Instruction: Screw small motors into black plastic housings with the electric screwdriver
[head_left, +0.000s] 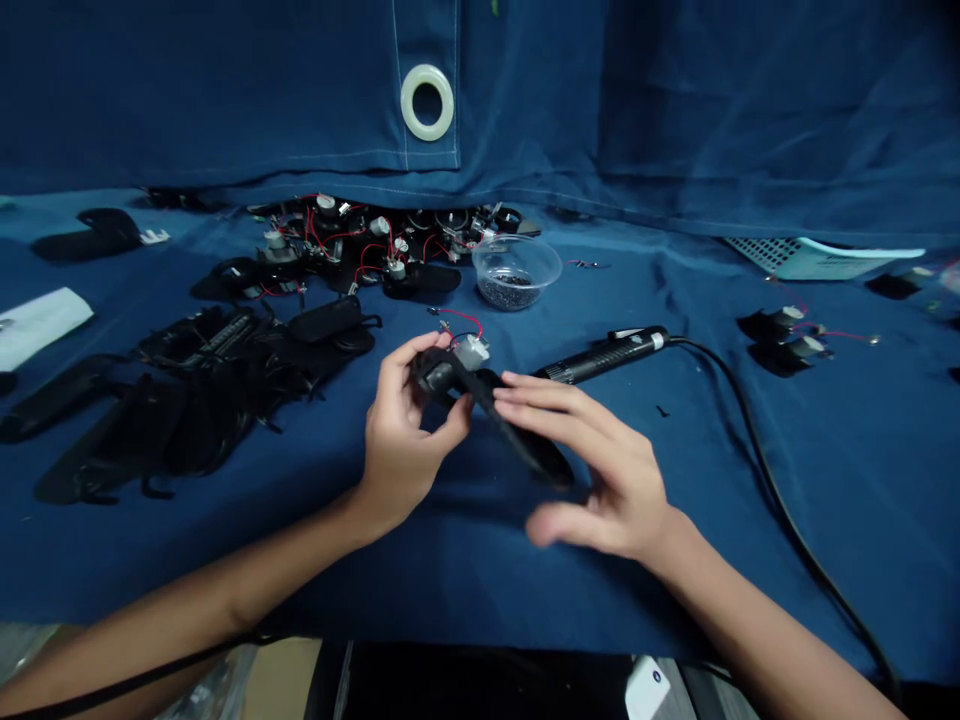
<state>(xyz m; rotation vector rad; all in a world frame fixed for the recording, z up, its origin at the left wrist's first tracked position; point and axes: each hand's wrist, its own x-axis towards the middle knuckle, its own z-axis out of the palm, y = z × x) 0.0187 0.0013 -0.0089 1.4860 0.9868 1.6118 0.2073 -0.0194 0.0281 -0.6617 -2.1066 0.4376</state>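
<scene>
Near the middle of the table, my left hand (409, 430) is closed around the head end of a black plastic housing (529, 445). A small silvery motor (472, 352) with a thin red wire sits at that end. The housing's long handle slants down to the right. My right hand (604, 465) lies along the handle with its fingers stretched out against it, the thumb apart and blurred. Just behind it, a black corded electric screwdriver (604, 355) rests on the cloth. A clear plastic bowl (517, 272) of small dark screws stands behind the motor.
Black plastic shells (187, 400) are heaped at left. Motor assemblies with red wires (375, 240) lie piled at the back. Two small motor pieces (787, 340) and a teal basket (825, 258) are at right. The screwdriver's cable (765, 470) curves to the front edge. A blue curtain (525, 100) hangs behind.
</scene>
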